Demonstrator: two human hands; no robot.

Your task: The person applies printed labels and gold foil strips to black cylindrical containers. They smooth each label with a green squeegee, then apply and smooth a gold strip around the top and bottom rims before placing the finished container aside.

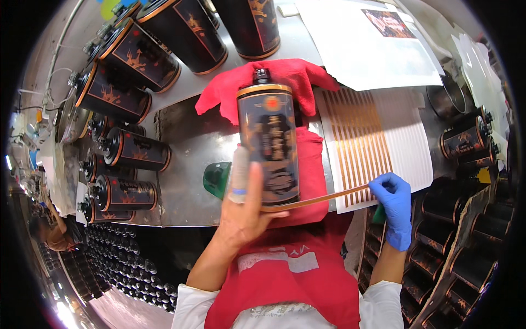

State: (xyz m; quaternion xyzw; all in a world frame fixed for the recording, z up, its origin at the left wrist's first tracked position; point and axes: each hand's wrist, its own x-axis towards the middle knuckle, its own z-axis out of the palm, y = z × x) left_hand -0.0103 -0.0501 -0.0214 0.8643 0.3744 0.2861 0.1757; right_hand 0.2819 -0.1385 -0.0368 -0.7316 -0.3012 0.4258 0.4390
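Observation:
In the middle, a black bottle [271, 118] with gold bands and printed decoration lies over red cloth, its capped neck away from me. My left hand [244, 214] is closed on its lower left side; a finger wears a whitish wrap. A narrow gold strip [329, 197] runs along the bottle's near rim and stretches off to the right. Its far end is pinched by my right hand [392, 197], in a blue glove. Beside the bottle is a sheet of gold strips [356, 140], with bare white backing on its right part.
Red cloths [222, 98] lie on the metal table [186, 189]. A green piece [215, 178] sits left of the bottle. More black bottles [129, 194] line the left and back. White paper [356, 60] lies at the back right; racks of black bottles [438, 236] stand right.

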